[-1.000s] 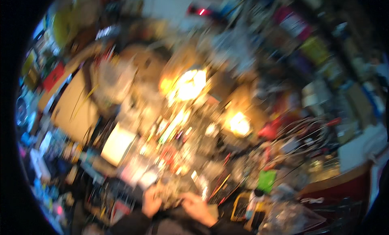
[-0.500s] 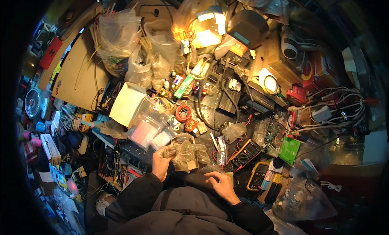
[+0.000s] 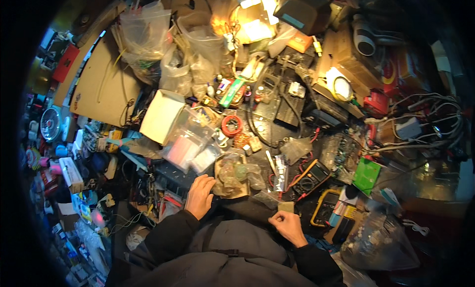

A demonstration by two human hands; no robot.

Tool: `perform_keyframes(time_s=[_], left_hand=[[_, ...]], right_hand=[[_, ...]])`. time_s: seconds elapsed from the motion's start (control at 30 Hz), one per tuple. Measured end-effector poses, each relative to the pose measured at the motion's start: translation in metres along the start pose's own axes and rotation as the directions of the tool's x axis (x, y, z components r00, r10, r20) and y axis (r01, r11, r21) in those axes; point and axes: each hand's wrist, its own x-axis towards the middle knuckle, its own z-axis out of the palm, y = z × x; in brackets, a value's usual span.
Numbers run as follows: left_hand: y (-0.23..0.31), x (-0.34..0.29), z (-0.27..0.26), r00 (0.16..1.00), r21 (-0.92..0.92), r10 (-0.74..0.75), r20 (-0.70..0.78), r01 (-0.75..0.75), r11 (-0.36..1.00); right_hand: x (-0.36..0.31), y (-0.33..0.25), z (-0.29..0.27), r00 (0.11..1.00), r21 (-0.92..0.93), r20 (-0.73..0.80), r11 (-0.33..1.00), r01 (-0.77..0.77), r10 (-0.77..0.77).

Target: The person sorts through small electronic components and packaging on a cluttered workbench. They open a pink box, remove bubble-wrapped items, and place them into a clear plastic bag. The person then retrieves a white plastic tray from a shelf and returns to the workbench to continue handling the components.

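My left hand [image 3: 200, 197] lies flat with its fingers stretched out, holding nothing, at the near left of a small open carton [image 3: 225, 194]. Crumpled clear plastic bags [image 3: 232, 172] fill that carton. On the other side, my right hand [image 3: 289, 227] is closed, thumb and fingers drawn together; whether anything sits in them is hidden. Just beyond its knuckles is a small tan block [image 3: 286, 206], with a flat clear bag [image 3: 266, 198] beside it. White and clear slim packs [image 3: 280, 172] lie farther off.
Two yellow-edged multimeters [image 3: 314, 175] with red leads stand to the right, near a green board [image 3: 366, 175]. Zip bags [image 3: 190, 138] and a white box lid [image 3: 159, 116] lie left. A red spool [image 3: 231, 125] is beyond the carton. A bright lamp [image 3: 255, 22] shines at the back.
My left hand has let go of the plastic bag in the carton and drawn back toward me. My right hand's fingers have curled in. The whole view has shifted slightly.
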Motion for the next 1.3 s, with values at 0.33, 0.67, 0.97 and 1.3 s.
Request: perform_keyframes(time_s=[0.33, 0.67, 0.97, 1.3], left_hand=[[0.087, -0.001, 0.005, 0.913, -0.27, 0.406, 0.051, -0.379, 0.885], [-0.043, -0.114, 0.007, 0.922, -0.362, 0.155, 0.355, -0.017, 0.932], [-0.139, -0.141, 0.013, 0.901, -0.313, -0.051, 0.432, 0.202, 0.928], [-0.164, -0.133, 0.054, 0.573, -0.239, 0.129, 0.809, 0.121, 0.963]], right_hand=[[0.027, -0.05, 0.083, 0.842, 0.834, 0.532, 0.118, -0.54, 0.09], [-0.036, -0.068, 0.063, 0.97, 0.871, 0.165, 0.436, -0.227, 0.176], [-0.124, -0.038, 0.158, 0.846, 0.798, 0.045, 0.491, -0.35, 0.531], [-0.233, 0.013, 0.255, 0.912, 0.82, -0.158, 0.565, -0.092, 0.378]])
